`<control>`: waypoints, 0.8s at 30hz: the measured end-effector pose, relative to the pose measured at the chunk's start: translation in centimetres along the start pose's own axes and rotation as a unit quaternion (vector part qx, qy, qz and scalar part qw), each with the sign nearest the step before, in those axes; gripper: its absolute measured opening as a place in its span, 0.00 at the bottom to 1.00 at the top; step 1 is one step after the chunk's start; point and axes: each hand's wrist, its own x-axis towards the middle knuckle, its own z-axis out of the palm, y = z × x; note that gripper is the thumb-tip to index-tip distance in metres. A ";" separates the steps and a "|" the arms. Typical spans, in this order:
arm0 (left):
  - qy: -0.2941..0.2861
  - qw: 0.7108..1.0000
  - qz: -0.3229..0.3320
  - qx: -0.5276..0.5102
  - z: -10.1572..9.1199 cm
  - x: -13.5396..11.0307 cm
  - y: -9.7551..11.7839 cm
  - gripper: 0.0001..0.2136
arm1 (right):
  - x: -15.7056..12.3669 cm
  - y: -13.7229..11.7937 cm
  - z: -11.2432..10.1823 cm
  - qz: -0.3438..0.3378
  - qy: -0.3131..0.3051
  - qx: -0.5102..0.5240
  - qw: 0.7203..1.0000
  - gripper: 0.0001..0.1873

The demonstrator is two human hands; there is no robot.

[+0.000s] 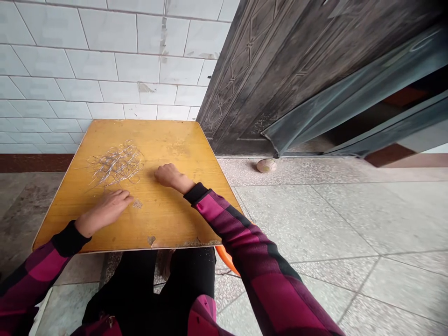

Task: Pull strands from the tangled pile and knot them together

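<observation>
Many thin metal wires (pixel 117 164) point every way.

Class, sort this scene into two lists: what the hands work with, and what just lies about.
Working with: left hand, right hand, tangle of thin silver wire, yellow wooden tabletop.
Lying about: scuffed ball on the floor, orange plastic rim, embossed metal door.

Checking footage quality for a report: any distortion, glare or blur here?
Head view: wide-angle distortion bends the tile wall and slants the door; light is soft, without hard shadows or strong glare on the table; the wires look sharp, no visible motion blur.
</observation>
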 end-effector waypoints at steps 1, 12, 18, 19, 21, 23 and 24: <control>-0.016 1.000 -0.003 0.019 -0.1 0.2 0.4 0.16 | -0.2 0.2 0.0 0.003 -0.001 0.005 1.000 0.14; 0.008 0.996 -0.060 0.067 0.1 1.1 -2.5 0.12 | -4.7 5.2 0.8 0.088 0.050 0.089 0.991 0.13; 0.011 0.997 -0.049 -0.061 0.5 -3.3 -0.8 0.15 | -5.8 5.3 2.5 0.087 0.068 0.142 0.984 0.13; -0.013 0.996 -0.050 -0.069 0.8 -4.3 -0.2 0.15 | -5.9 5.3 2.7 0.089 0.072 0.151 0.982 0.13; -0.057 0.993 -0.056 -0.082 1.5 -6.0 0.8 0.12 | -5.9 5.2 2.9 0.096 0.075 0.162 0.979 0.12; -0.081 0.989 -0.071 -0.097 2.3 -7.0 1.2 0.10 | -6.0 5.3 3.0 0.109 0.074 0.161 0.978 0.12; -0.086 0.988 -0.078 -0.101 2.7 -7.3 1.3 0.09 | -6.1 5.4 3.1 0.116 0.073 0.158 0.978 0.12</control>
